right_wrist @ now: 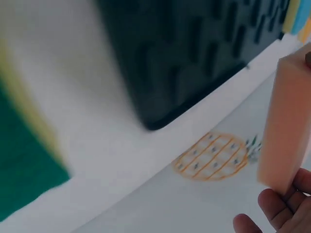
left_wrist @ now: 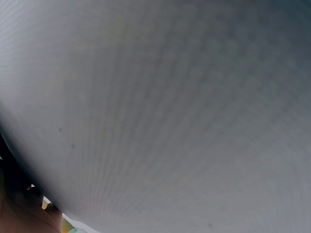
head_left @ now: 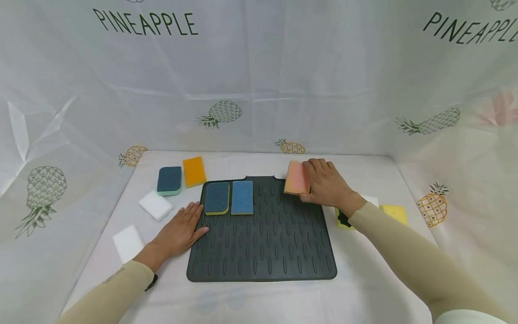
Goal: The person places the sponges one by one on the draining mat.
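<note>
Nearest, the bare white front of the table (head_left: 263,303) ran beneath two forearms in tan sleeves (head_left: 396,256), with a dark band (head_left: 151,282) at the left wrist. Behind that strip lay a dark grey mat (head_left: 263,258), its surface patterned with raised slim ovals.

The left hand (head_left: 180,231) lay flat, holding nothing, its fingers straight and its fingertips at the mat's left edge. One white sponge (head_left: 128,242) sat just left of the forearm and another (head_left: 155,205) farther back, beyond the hand. On the opposite side, a yellow sponge with a dark patch (head_left: 343,219) showed partly under the right wrist, and a plain yellow sponge (head_left: 394,213) lay to its right; a white piece (head_left: 371,200) was mostly hidden by the arm.

On the mat's far left part, a dark blue sponge with a yellow base (head_left: 217,197) rested beside a lighter blue one (head_left: 242,197), a narrow gap between them. At the far right corner, the right hand (head_left: 325,182) gripped a pink sponge (head_left: 296,177) between thumb and fingers, tilted.

Off the mat's far left corner were a dark blue and mint sponge (head_left: 169,179) and an orange sponge (head_left: 194,171). Last came a white pineapple-printed sheet (head_left: 323,81).
</note>
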The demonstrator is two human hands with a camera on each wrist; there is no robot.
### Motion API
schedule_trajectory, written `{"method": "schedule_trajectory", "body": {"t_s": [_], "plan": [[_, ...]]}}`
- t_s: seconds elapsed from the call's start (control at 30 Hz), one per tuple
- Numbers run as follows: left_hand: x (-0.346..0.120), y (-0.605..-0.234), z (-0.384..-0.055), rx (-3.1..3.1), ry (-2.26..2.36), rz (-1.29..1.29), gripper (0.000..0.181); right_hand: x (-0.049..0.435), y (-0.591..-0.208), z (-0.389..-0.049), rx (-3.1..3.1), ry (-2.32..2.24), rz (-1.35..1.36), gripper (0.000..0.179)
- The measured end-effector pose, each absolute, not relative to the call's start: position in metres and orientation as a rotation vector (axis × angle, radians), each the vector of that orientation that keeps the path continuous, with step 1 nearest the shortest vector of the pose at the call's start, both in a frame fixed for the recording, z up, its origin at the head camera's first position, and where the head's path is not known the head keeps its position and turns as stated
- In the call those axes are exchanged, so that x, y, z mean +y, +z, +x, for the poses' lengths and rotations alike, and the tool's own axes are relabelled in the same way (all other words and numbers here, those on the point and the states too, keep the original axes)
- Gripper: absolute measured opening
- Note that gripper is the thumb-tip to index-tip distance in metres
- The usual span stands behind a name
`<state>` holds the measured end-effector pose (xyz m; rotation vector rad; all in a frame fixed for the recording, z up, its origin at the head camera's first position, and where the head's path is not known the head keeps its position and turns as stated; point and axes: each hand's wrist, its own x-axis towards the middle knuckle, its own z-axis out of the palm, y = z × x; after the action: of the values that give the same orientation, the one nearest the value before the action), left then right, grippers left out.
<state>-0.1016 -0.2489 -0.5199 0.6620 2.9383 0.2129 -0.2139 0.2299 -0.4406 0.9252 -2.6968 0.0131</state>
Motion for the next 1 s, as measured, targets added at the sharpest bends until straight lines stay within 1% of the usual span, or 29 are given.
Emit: {"method": "schedule_trajectory", "body": {"t_s": [0.27,0.47,1.0], "plan": [[-0.249,-0.521,-0.103,2.941,0.223,0.667,0.081,0.191,-0.448,-0.209,-2.821,0.042,0.989,0.089],[-0.249,-0.519,-0.103,2.937,0.216,0.664,0.081,0.172,-0.457,-0.208,-2.880,0.035,1.053,0.090],[-0.249,-0.519,-0.102,2.931,0.220,0.665,0.081,0.153,-0.475,-0.211,-2.990,0.053,1.090,0.095]]}}
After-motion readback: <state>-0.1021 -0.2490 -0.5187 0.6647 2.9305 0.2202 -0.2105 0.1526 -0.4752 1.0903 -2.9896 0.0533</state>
